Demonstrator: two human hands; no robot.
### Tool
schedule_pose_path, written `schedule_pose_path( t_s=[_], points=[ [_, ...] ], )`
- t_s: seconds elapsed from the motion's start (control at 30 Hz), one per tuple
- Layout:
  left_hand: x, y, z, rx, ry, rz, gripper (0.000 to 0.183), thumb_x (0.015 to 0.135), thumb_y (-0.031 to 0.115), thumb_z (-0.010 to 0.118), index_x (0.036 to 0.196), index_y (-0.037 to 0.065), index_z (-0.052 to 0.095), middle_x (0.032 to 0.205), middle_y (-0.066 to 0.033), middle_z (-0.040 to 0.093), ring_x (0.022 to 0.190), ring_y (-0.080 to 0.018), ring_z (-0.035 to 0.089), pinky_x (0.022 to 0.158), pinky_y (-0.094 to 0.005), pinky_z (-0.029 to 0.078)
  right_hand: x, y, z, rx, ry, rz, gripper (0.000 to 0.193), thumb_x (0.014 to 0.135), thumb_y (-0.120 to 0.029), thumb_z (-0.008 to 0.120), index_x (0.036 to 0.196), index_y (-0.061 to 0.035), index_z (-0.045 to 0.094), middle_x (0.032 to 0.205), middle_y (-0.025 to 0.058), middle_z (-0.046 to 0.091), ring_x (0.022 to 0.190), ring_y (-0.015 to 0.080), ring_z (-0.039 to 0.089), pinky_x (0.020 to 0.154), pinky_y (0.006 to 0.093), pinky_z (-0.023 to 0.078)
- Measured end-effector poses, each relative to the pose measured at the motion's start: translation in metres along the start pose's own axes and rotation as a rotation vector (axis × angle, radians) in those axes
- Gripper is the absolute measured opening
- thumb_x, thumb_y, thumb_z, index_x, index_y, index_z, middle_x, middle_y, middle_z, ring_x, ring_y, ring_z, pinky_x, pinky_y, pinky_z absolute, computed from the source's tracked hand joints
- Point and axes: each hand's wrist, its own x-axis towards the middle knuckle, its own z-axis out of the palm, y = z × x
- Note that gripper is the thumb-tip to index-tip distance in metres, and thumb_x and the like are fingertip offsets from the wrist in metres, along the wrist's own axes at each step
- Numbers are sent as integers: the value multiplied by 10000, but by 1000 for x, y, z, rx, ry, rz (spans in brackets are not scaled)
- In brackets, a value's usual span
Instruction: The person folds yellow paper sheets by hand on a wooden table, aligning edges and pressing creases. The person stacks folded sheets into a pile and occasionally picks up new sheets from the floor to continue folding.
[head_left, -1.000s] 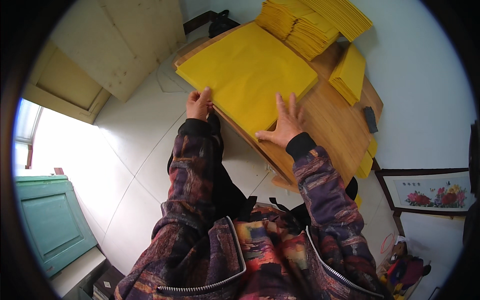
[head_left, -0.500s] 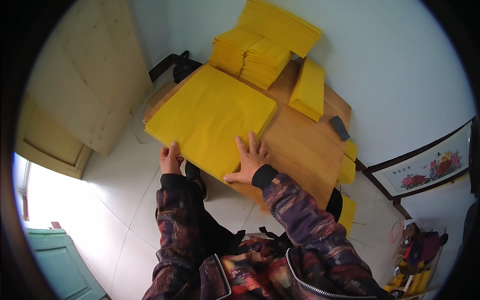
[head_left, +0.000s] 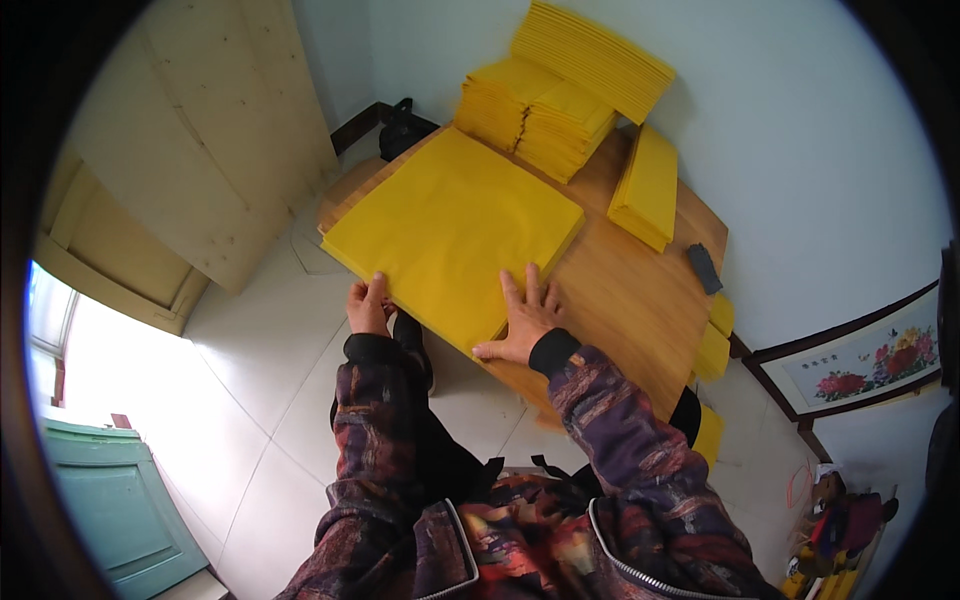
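Well, the big yellow pile of sheets (head_left: 460, 225) lies flat on the brown table (head_left: 635, 310), and the left hand (head_left: 368, 306) pinches its near edge, thumb on top. The right hand (head_left: 527, 325) is spread wide, with its thumb at the near corner and fingers by the side. A framed flower picture (head_left: 850, 365) has small dark writing (head_left: 820, 363) on it.

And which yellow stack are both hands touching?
The broad, flat stack on the table: left hand and right hand are at its edges. Narrower stacks sit farther back, untouched.
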Motion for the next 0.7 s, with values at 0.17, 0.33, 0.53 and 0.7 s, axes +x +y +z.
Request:
schedule_pose_path(
  t_s=[0.17, 0.33, 0.53, 0.7],
  points=[
    [-1, 1, 2, -7, -7, 15, 240, 876, 279, 699, 848, 111, 529, 648, 21, 511, 494, -67, 458, 459, -202, 400, 23, 42, 2, 298, 196, -151, 931, 731, -466, 763, 1434, -36, 329, 1531, 256, 182, 1402, 435, 208, 1139, 475, 238],
    [-2, -1, 3, -13, 13, 72, 231, 878, 227, 703, 851, 70, 534, 666, -2, 544, 479, -73, 474, 450, -208, 408, 93, 99, -19, 186, 506, -87, 693, 812, -435, 674, 1311, 8, 488, 1419, 252, 409, 1321, 389, 376, 1091, 446, 327],
    [-3, -2, 4, 33, 70, 59, 238, 869, 225, 714, 840, 68, 536, 656, 7, 552, 471, -65, 469, 445, -197, 393, 158, 129, -41, 295, 367, -29, 636, 850, -385, 643, 1316, 15, 478, 1381, 255, 444, 1278, 394, 415, 1073, 438, 349],
    [-5, -2, 6, -57, 59, 46, 212, 869, 228, 702, 846, 89, 543, 693, 11, 578, 511, -62, 474, 476, -200, 399, 168, 137, -29, 270, 430, 0, 646, 856, -390, 636, 1333, 11, 466, 1348, 238, 484, 1246, 377, 453, 1062, 428, 362]
  ],
)
